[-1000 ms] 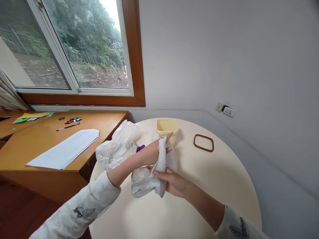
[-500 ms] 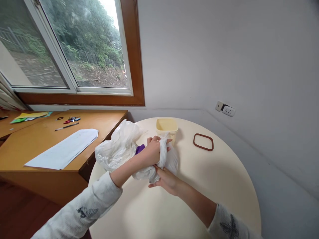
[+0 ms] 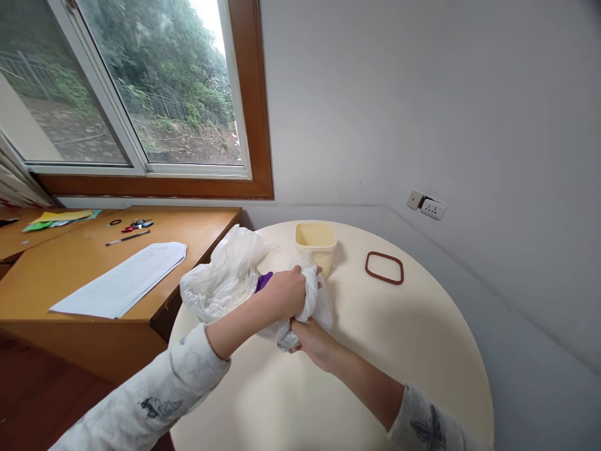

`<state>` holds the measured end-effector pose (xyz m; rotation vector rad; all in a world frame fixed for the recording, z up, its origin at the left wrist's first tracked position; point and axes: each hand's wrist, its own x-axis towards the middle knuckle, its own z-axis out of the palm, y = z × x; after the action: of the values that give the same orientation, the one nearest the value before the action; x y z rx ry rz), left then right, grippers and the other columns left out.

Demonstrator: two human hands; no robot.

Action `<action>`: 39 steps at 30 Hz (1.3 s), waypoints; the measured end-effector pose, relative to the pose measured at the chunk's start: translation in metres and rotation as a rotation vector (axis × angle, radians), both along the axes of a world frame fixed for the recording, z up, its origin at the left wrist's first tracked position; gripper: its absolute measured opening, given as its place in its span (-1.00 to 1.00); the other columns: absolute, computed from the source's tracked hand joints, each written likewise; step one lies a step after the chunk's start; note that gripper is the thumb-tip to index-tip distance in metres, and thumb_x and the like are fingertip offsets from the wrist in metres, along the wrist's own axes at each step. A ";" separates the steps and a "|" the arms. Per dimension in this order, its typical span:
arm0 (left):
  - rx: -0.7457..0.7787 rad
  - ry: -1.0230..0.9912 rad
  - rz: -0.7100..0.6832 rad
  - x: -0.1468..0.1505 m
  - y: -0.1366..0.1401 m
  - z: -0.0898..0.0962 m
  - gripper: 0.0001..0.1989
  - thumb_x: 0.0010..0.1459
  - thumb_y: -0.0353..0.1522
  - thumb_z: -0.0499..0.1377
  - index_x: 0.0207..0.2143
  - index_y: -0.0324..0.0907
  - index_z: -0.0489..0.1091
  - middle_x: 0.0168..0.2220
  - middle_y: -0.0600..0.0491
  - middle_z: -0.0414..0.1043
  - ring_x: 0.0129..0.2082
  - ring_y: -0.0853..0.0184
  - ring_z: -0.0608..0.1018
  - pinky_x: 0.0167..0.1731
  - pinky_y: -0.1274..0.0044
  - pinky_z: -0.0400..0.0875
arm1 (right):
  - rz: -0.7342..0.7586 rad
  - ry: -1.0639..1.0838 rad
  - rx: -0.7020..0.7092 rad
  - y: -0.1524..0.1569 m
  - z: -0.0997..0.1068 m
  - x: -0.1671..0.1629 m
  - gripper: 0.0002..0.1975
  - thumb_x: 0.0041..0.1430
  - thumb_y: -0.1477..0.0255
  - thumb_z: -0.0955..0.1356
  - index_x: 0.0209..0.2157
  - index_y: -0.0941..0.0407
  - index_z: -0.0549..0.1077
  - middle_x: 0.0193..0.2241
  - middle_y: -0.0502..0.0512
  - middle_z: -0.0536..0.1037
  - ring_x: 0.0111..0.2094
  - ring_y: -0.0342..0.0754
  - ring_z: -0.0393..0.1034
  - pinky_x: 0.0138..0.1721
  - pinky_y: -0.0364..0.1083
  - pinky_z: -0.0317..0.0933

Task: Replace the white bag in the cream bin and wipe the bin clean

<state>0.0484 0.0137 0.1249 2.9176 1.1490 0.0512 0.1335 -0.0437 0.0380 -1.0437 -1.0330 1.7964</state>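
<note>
My left hand [image 3: 290, 292] is closed on a twisted length of white plastic bag [image 3: 309, 294]. Just below it, my right hand [image 3: 313, 341] grips a lower gathered part of the same bag. My left forearm crosses in front of a second heap of white plastic bag [image 3: 220, 275] on the left. Between the heap and my left hand a bit of something purple [image 3: 263, 281] shows; the rest of it is hidden. Right behind the held bag stands a pale yellow open-topped bin [image 3: 321, 247], upright on the round table.
On the cream round table [image 3: 413, 351] a brown rounded rectangular ring [image 3: 384, 268] lies to the right. The wooden desk [image 3: 61, 269] at left bears paper sheets [image 3: 123, 279], a pen [image 3: 128, 238] and small scissors-like items [image 3: 136, 225]. A wall socket [image 3: 432, 208] is behind.
My left hand has come slightly down and its fingers have curled tighter round the twisted bag. My right fingers have closed on the lower part. The bag is bunched more tightly.
</note>
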 end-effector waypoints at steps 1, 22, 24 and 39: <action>-0.029 -0.024 -0.023 -0.001 0.000 0.000 -0.68 0.15 -0.36 -0.02 -0.04 -0.22 0.27 -0.47 -0.05 0.39 -0.37 0.19 0.43 -0.56 0.54 0.20 | -0.016 0.008 -0.008 0.000 0.000 -0.002 -0.75 -0.01 0.23 0.32 -0.31 0.08 0.34 -0.45 -0.02 0.35 -0.49 -0.19 0.16 -0.50 -0.16 0.09; -0.226 -0.340 0.004 -0.005 -0.004 -0.023 -0.57 0.15 -0.47 -0.13 0.08 -0.14 0.17 -0.10 -0.03 0.42 -0.16 0.28 0.46 -0.17 0.50 0.33 | 0.066 0.281 -0.285 0.005 -0.024 -0.038 -0.78 0.00 0.27 0.29 -0.37 0.14 0.32 -0.48 0.01 0.34 -0.50 -0.14 0.32 -0.53 -0.11 0.19; -0.208 -0.332 0.006 -0.006 -0.003 -0.023 -0.58 0.14 -0.46 -0.10 0.06 -0.16 0.20 -0.10 -0.07 0.42 -0.17 0.24 0.47 -0.21 0.48 0.34 | 0.077 0.247 -0.293 -0.001 -0.029 -0.038 -0.70 0.00 0.20 0.31 -0.29 0.10 0.28 -0.49 -0.02 0.35 -0.51 -0.13 0.34 -0.54 -0.11 0.20; 0.258 0.140 -0.392 -0.020 -0.002 -0.029 -0.83 -0.04 -0.55 0.02 -0.55 -0.27 0.39 -0.49 -0.07 0.35 -0.57 0.32 0.40 -0.52 0.47 0.23 | 0.564 0.023 0.284 0.009 0.081 0.088 -0.65 0.05 0.18 0.32 -0.36 0.22 0.47 -0.53 0.06 0.45 -0.56 -0.16 0.36 -0.47 -0.13 0.20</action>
<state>0.0286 0.0121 0.0959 3.3667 0.5966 -0.0092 0.2213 -0.0350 0.1188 -0.5868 -1.6295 2.0015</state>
